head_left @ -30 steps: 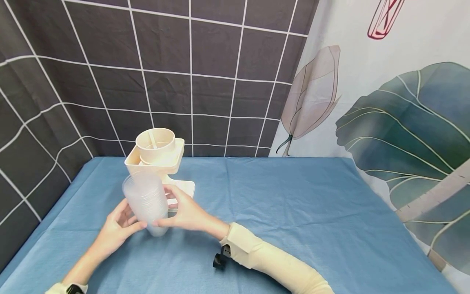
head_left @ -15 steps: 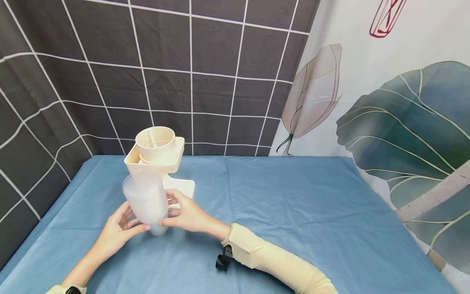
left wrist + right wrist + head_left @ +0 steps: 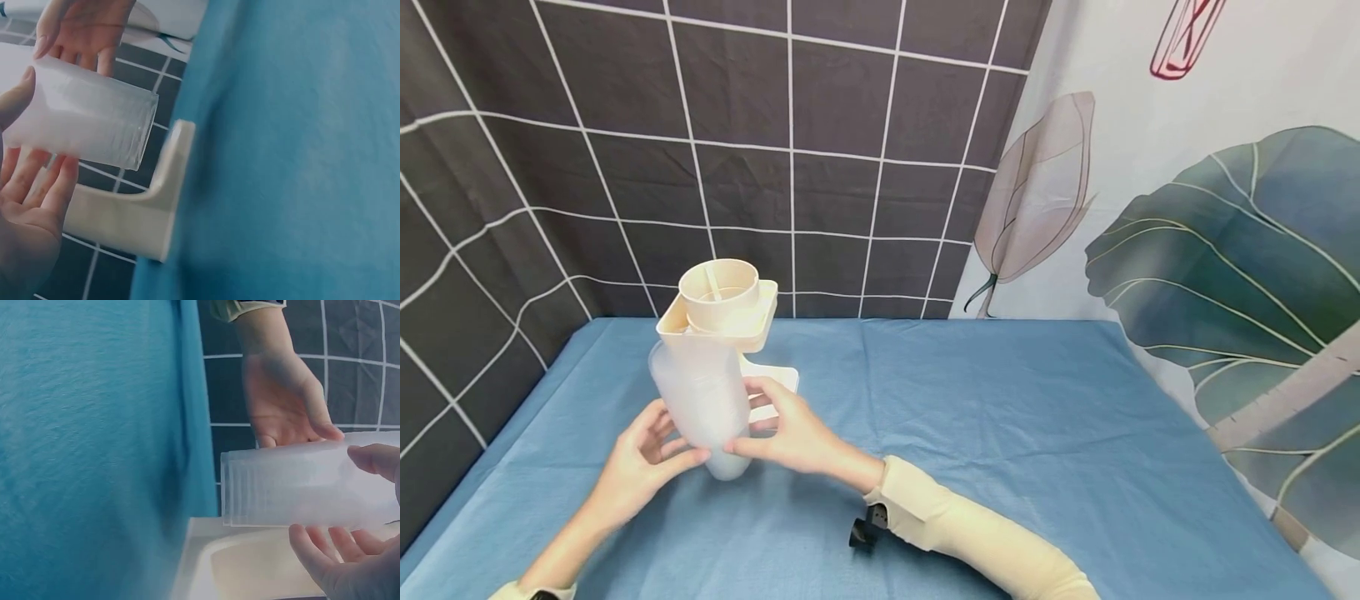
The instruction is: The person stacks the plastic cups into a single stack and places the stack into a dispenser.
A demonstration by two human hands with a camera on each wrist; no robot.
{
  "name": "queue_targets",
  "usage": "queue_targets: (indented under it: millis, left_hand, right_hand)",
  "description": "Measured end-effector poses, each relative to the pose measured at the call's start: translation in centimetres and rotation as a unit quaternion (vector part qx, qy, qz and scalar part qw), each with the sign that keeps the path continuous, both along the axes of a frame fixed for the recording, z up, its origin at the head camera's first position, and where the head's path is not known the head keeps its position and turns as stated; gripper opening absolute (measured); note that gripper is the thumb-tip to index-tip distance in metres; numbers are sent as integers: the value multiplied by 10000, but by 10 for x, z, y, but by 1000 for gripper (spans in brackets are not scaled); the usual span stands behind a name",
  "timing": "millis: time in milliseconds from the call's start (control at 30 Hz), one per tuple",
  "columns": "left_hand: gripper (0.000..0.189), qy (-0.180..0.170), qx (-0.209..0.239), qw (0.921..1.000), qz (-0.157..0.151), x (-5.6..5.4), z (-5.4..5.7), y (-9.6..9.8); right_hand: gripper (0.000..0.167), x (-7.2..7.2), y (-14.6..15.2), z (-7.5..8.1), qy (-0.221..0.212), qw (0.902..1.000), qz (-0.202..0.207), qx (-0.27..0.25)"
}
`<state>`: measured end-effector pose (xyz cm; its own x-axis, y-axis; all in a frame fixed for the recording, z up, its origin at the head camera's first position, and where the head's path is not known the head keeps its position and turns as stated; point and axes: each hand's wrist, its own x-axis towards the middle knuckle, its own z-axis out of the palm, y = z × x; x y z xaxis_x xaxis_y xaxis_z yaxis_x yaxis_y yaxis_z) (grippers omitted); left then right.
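A stack of translucent plastic cups (image 3: 702,396) is held between my two hands, tilted in the head view. My left hand (image 3: 638,461) grips its left side, with the thumb in front and the fingers behind. On the opposite side my right hand (image 3: 797,437) holds it the same way. Several nested rims show at the end of the cup stack (image 3: 275,484) in the right wrist view. Right behind the cups stands a cream plastic stand (image 3: 758,321) with a round holder (image 3: 718,293) on top. Part of the stand's lower body is hidden by the cups and hand.
A blue cloth (image 3: 1000,433) covers the table. Dark curtain with a white grid (image 3: 835,192) hangs along the back and left. A white curtain with leaf prints (image 3: 1060,250) hangs at the right.
The cup stack has shifted slightly to the right and its mouth faces less toward the camera. My right hand has moved slightly right with it; my left hand stays nearly in place.
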<state>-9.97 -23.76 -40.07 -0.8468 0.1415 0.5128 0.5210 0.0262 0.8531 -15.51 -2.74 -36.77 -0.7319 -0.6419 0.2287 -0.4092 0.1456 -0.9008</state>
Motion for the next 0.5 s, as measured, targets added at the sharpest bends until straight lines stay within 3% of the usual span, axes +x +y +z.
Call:
queue_targets:
  millis: [333, 500]
  left_hand:
    - [67, 668, 874, 9939, -28, 3, 34, 13]
    - [64, 830, 1147, 9899, 0, 4, 55, 19]
  right_hand:
    - [63, 9, 8, 35, 435, 9982, -151, -384]
    - [62, 8, 9, 56, 728, 9957, -189, -544]
